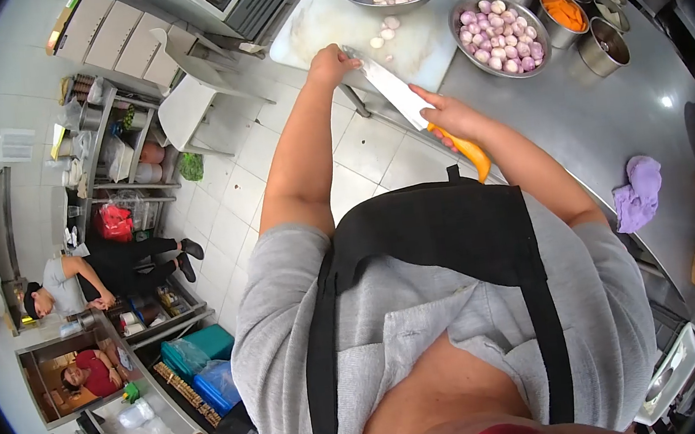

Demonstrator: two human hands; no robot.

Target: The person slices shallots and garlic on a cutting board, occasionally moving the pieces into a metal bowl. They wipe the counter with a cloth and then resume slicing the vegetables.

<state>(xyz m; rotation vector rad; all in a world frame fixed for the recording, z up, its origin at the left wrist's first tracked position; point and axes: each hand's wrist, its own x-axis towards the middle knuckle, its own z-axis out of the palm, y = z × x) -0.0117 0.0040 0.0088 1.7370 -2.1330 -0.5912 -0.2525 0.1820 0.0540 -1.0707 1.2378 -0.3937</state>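
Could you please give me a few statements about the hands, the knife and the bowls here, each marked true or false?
1. The right hand holds an orange-handled cleaver. True.
2. The left hand rests at the edge of the white cutting board. True.
3. The round steel bowl of purple shallots stands on the cutting board. False: it stands on the steel counter beside the board.
4. The purple cloth covers the cleaver's blade. False: it lies on the counter, apart from the cleaver.
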